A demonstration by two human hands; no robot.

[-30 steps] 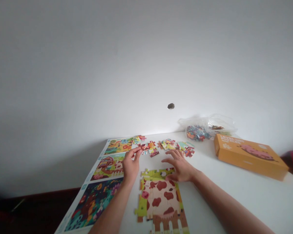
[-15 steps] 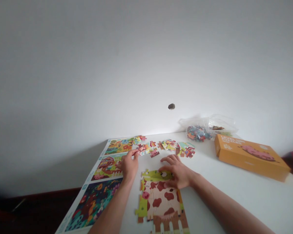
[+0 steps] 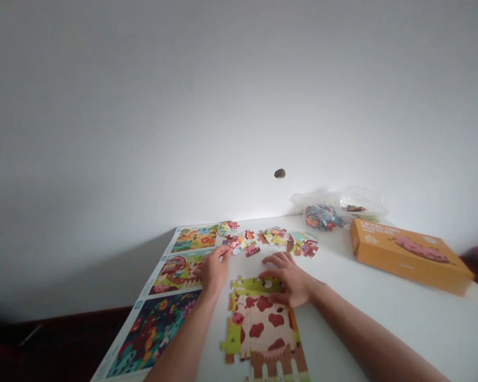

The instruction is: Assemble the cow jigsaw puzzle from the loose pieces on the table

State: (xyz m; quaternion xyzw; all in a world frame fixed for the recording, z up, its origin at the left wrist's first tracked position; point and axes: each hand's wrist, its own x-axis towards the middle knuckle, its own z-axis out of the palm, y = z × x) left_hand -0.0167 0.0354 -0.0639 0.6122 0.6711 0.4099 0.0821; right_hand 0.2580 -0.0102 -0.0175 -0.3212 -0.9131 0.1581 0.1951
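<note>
A partly joined jigsaw puzzle (image 3: 258, 323) with a spotted cow and a fence lies flat on the white table. My right hand (image 3: 289, 281) rests on its upper right edge, fingers spread and curved, with nothing held. Left of the puzzle's top, my left hand (image 3: 215, 270) is closed in a pinch on a small reddish puzzle piece (image 3: 224, 254), mostly hidden by the fingers. Loose puzzle pieces (image 3: 274, 236) lie in a scattered row beyond both hands. Beneath and beside my left hand is a picture sheet (image 3: 145, 292) with several printed scenes, one a farm.
An orange puzzle box (image 3: 410, 254) lies at the right. Behind it, clear plastic bags (image 3: 322, 216) hold more pieces against the wall (image 3: 239, 106). The wall has a small dark hole (image 3: 279, 173). At the left, the table drops off beyond the sheet.
My left hand has shifted slightly right and turned a little, still pinching the piece. My right hand and the joined puzzle stay where they were.
</note>
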